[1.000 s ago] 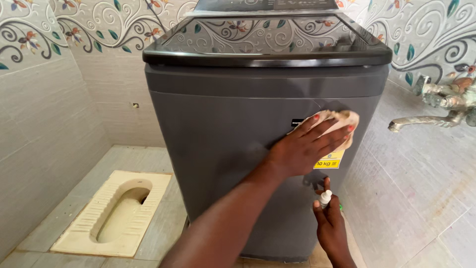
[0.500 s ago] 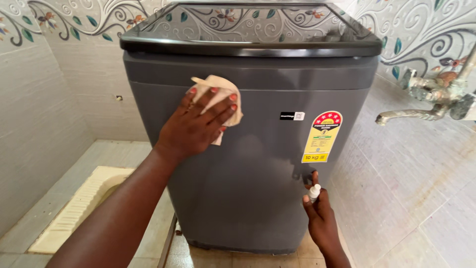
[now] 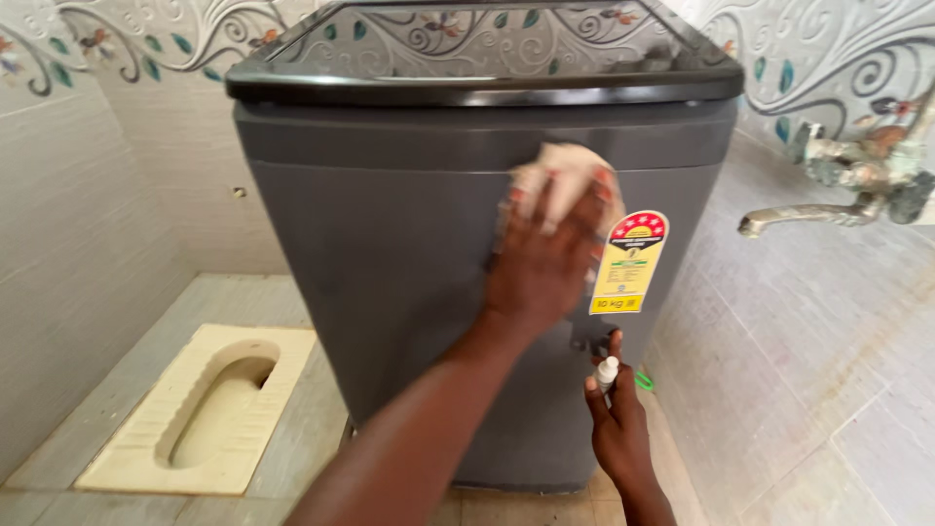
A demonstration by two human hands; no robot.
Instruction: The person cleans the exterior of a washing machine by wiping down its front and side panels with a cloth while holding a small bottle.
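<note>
Beige cloth under left hand slid rightward — right hand grips spray bottle.

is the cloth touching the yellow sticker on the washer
Cannot tell. In the head view the cloth under the left hand lies right beside the yellow sticker on the washing machine, but motion blur and the fingers hide the edge between them.

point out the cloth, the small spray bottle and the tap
cloth (image 3: pixel 553 168), head view, bare upper part above the fingers
small spray bottle (image 3: pixel 608 370), head view, white nozzle top
tap (image 3: pixel 799 216), head view, middle of the spout
</note>
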